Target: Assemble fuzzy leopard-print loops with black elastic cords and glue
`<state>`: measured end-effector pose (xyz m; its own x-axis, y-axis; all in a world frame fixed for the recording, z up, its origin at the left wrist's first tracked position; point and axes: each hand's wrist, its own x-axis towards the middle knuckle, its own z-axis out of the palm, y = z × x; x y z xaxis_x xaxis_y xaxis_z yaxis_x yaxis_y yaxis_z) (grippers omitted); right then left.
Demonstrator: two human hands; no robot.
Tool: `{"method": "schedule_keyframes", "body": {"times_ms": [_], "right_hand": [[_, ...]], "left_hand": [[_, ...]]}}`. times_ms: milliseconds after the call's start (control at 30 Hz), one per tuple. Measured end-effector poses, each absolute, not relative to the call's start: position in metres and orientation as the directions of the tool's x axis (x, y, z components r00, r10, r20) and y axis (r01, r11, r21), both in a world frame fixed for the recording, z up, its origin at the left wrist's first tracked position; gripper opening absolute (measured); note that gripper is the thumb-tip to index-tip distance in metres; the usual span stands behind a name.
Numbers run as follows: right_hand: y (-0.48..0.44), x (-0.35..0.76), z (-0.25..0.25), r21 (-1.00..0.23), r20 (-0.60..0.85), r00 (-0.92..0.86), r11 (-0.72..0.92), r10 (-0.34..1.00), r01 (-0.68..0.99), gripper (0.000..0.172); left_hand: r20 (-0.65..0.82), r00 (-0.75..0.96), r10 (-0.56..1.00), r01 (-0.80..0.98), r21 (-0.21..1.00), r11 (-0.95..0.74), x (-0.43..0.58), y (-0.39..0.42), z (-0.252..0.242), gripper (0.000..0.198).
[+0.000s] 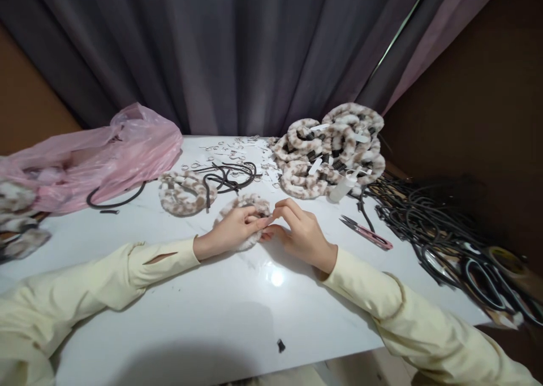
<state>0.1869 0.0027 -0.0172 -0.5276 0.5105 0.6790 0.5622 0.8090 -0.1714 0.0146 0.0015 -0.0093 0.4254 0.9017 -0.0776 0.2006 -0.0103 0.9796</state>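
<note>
At the middle of the table, my left hand [232,227] is closed on a white-and-brown spotted plush ring [255,200], which is partly hidden under the fingers. My right hand [306,237] meets it at the ring's right side. Its thumb and forefinger are pinched beside my left thumb, and whatever lies between them is too small or hidden to make out. A second plush ring [180,200] lies just left of my hands. Behind them are several short dark cords [229,176] in a loose tangle.
Plush rings with white tags [335,142] are piled at the back right, beside a small white bottle [343,189]. Pink-handled thread snips [368,233] lie near a heap of black cords [428,216]. A pink plastic bag [127,142] sits left; small metal rings [220,146] are scattered behind.
</note>
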Motion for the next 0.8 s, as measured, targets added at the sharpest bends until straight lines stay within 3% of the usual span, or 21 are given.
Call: {"method": "schedule_keyframes", "body": {"times_ms": [167, 367, 500, 700, 800], "right_hand": [[0.001, 0.188, -0.014, -0.194, 0.598, -0.561, 0.783, 0.572, 0.592, 0.013], [-0.005, 0.185, -0.009, 0.039, 0.471, -0.724, 0.808, 0.503, 0.587, 0.014], [-0.003, 0.187, -0.011, 0.072, 0.449, -0.759, 0.828, 0.471, 0.556, 0.016], [0.002, 0.193, -0.008, 0.132, 0.489, -0.801, 0.879, 0.344, 0.458, 0.028], [0.003, 0.195, -0.005, 0.225, 0.473, -0.841, 0.887, 0.263, 0.404, 0.027]], "left_hand": [[-0.093, 0.463, 0.881, 0.177, 0.984, 0.011, 0.015, 0.002, -0.007, 0.031], [-0.141, 0.459, 0.877, 0.138, 0.987, 0.086, 0.016, 0.001, -0.006, 0.030], [-0.169, 0.480, 0.861, 0.108, 0.985, 0.134, 0.015, 0.002, -0.009, 0.029], [-0.113, 0.474, 0.873, 0.227, 0.974, 0.003, 0.012, 0.006, -0.008, 0.028], [-0.099, 0.476, 0.874, 0.295, 0.954, -0.052, 0.012, 0.007, -0.006, 0.027]]}}
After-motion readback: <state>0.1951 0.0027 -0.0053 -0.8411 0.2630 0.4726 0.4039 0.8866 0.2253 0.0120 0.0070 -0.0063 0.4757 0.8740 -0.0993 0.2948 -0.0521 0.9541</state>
